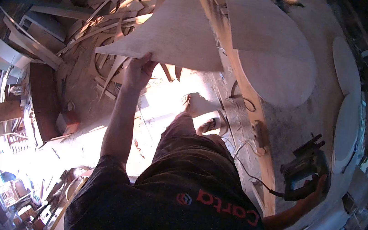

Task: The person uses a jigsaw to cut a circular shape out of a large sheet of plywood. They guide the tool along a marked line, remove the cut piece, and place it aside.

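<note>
My left hand (140, 69) reaches forward and grips the near edge of a thin, pale wooden panel (182, 34) with a curved left side, fingers closed at that edge. Out to the right, my right hand (318, 190) is wrapped round the handle of a dark jigsaw (294, 174). Its cord (250, 174) trails left toward the floor. The jigsaw is held apart from any wood. Right of the panel lies a rounded wooden board (273, 64), with a long timber beam (244, 88) running between the two.
Curved wood offcuts (117, 19) are heaped at the far left. A dark curved board (43, 98) stands at the left, near a reddish object (70, 124). More pale panels (346, 121) lean along the right. Cable loops (245, 103) lie by the beam; strong sunlight whitens the floor.
</note>
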A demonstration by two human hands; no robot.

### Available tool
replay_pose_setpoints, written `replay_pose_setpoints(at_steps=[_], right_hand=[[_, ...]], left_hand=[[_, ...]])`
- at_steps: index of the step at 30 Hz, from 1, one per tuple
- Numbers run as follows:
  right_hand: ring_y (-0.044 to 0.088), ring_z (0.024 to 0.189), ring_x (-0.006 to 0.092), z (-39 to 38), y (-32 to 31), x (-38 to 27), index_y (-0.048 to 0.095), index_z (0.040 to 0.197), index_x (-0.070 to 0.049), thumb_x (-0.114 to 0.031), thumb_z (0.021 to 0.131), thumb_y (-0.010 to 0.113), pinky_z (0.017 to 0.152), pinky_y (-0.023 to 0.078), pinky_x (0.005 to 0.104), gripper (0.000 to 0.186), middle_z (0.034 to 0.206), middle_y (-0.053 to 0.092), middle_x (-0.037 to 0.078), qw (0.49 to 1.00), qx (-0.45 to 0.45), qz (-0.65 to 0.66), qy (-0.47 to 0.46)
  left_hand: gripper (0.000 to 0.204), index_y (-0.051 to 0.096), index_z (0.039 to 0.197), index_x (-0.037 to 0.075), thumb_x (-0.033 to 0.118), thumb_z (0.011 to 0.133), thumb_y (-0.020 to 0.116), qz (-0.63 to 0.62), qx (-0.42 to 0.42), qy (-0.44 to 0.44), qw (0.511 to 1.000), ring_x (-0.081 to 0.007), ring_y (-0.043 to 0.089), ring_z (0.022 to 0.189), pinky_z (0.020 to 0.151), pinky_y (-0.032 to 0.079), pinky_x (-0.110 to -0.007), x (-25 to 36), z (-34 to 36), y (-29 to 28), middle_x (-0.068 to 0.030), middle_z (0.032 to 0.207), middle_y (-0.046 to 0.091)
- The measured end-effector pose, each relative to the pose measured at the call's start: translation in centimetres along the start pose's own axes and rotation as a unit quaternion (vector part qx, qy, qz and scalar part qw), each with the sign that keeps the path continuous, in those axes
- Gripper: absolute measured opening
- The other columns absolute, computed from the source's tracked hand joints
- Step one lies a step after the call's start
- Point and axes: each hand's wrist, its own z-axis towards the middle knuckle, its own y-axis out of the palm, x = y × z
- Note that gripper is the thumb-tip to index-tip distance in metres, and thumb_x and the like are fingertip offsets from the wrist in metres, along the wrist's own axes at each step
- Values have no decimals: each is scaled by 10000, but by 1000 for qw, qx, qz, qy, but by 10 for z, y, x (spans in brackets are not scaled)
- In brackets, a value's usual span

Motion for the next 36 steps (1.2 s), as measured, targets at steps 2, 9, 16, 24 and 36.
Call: replay_pose_setpoints(at_steps=[2,9,16,24,36], right_hand=[[595,984,226,-2,9,-18,641,1247,1,-452,868,771,754,486,369,605,1102,659,116,999,-20,-29,-33],[602,950,229,-14,29,-32,629,1281,-9,-467,893,733,735,483,344,610,1077,657,126,996,-24,-77,-38],[616,836,197,-58,47,-61,641,1284,-28,-389,921,725,671,476,301,519,1016,681,107,993,50,-102,-35],[626,844,193,-65,30,-71,642,1286,-30,-380,923,725,664,488,305,511,1025,684,109,995,58,-82,-20],[655,859,192,-3,-16,-48,636,1309,-33,-348,921,731,638,524,304,510,1052,692,116,998,15,-61,-8]], left_hand=[[287,538,1277,-8,58,1000,576,-36,72,-8,997,-249,656,1109,1000,585,-367,4,32,-44,-125,1223,637],[515,621,1292,64,375,904,754,238,-52,-391,888,-255,692,1006,894,542,-369,-59,41,-114,-94,1126,700],[592,647,1093,49,584,861,749,337,-29,-331,881,-209,691,803,718,560,-327,-173,96,-16,-98,1007,704],[608,622,996,60,654,882,677,297,-8,-238,925,-159,669,741,666,552,-327,-205,192,79,-40,802,629],[250,626,1022,-55,191,988,648,303,-67,-246,918,-209,697,695,667,655,-357,-234,172,128,-122,833,665]])
